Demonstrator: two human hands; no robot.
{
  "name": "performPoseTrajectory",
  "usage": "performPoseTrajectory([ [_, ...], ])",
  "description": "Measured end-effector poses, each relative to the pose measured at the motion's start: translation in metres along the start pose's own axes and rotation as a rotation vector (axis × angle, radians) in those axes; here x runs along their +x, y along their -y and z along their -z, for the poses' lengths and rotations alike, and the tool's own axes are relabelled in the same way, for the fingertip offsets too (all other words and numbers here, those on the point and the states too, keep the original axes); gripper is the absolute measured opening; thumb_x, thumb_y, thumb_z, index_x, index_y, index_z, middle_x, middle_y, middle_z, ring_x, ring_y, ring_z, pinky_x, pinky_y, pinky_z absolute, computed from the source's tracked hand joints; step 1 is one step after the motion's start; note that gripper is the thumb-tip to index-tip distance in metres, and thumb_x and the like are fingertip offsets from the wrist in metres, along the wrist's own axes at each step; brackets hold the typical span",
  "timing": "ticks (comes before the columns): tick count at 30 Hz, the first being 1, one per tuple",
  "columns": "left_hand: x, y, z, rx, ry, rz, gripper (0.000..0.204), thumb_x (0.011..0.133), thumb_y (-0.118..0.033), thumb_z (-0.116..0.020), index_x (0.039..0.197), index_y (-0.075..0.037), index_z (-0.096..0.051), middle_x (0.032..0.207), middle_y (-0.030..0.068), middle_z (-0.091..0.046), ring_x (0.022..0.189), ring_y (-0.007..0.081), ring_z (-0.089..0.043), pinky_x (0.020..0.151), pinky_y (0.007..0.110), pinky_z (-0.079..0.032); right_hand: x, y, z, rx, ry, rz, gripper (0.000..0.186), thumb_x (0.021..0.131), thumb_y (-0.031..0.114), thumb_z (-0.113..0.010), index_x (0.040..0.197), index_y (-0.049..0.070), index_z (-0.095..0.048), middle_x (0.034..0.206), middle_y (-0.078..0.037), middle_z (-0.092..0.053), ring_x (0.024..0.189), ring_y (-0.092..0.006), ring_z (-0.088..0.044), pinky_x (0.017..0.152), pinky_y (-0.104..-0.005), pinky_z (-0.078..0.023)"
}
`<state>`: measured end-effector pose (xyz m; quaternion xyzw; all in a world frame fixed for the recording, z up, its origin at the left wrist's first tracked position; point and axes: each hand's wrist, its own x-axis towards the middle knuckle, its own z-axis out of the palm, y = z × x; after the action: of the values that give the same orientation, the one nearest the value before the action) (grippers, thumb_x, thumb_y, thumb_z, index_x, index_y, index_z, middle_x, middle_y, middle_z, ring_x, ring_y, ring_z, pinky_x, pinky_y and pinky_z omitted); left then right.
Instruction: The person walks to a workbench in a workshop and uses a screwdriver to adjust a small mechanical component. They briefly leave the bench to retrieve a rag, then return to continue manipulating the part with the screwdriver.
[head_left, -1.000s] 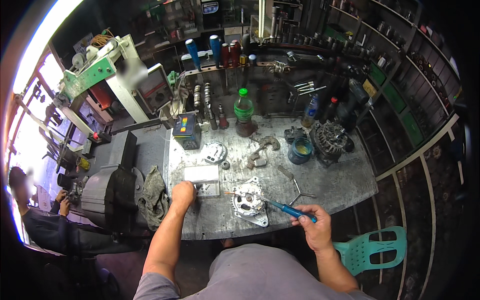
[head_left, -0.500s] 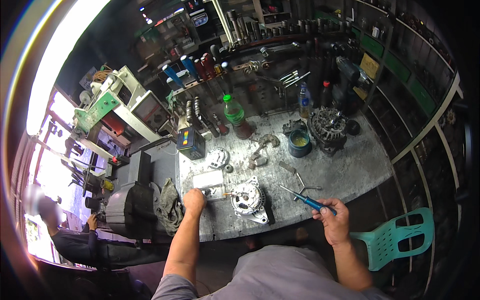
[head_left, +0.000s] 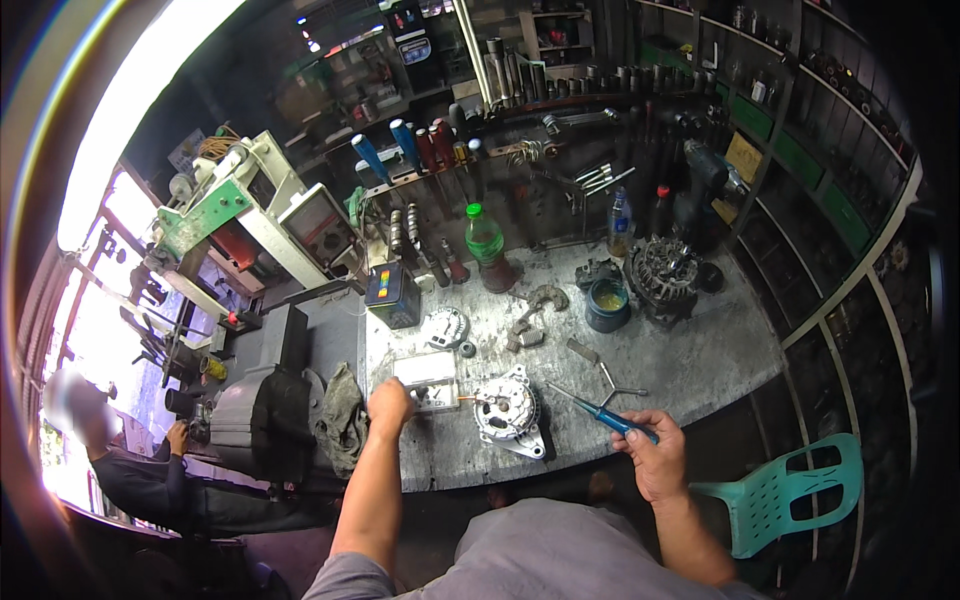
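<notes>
My left hand [head_left: 390, 404] is closed at the left edge of a small, shallow box [head_left: 425, 370] with its pale lid raised. Small dark parts lie inside. Whatever the fingers hold, if anything, is hidden. In my right hand [head_left: 660, 462] is a screwdriver [head_left: 618, 423] with a blue handle, its shaft angled up and left above the bench. Between both hands rests a silver alternator [head_left: 507, 412], and a thin copper-coloured piece [head_left: 466, 397] sticks out from its left side.
Beyond the box are a round metal end cover [head_left: 444, 327] and a dark battery-like box [head_left: 391, 295]. A green-capped bottle [head_left: 484, 240], a blue cup [head_left: 606, 312] and a three-armed wrench [head_left: 611, 381] stand or lie on the bench [head_left: 720, 350]. A grey rag [head_left: 343, 420] sits left.
The whole view has shifted slightly, moving the bench right and down in the picture. My right hand has brought the screwdriver a little closer to the alternator. My left hand stays by the box.
</notes>
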<state>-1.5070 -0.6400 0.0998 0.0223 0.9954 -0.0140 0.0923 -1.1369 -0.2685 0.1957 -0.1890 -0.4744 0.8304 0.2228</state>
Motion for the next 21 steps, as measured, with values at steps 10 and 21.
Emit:
performPoseTrajectory([
  [10, -0.175, -0.054, 0.042, -1.739, 0.153, -0.209, 0.024, 0.101, -0.003, -0.084, 0.123, 0.004, -0.078, 0.107, 0.0116, -0.081, 0.092, 0.0187, -0.078, 0.087, 0.034, -0.065, 0.003, 0.003, -0.018, -0.177, 0.317, 0.046, 0.028, 0.101, -0.012, -0.074, 0.127, -0.003, -0.068, 0.130, -0.019, -0.078, 0.104, -0.0185, -0.078, 0.096, -0.0335, -0.066],
  [21, -0.224, -0.093, 0.031, -1.805, 0.419, -0.240, 0.022, 0.108, -0.011, -0.082, 0.124, 0.003, -0.079, 0.112, 0.0111, -0.082, 0.098, 0.0200, -0.079, 0.093, 0.035, -0.066, 0.014, 0.001, 0.005, -0.195, 0.376, -0.073, 0.024, 0.102, -0.010, -0.073, 0.124, -0.002, -0.066, 0.127, -0.019, -0.079, 0.103, -0.0195, -0.078, 0.095, -0.0352, -0.067],
])
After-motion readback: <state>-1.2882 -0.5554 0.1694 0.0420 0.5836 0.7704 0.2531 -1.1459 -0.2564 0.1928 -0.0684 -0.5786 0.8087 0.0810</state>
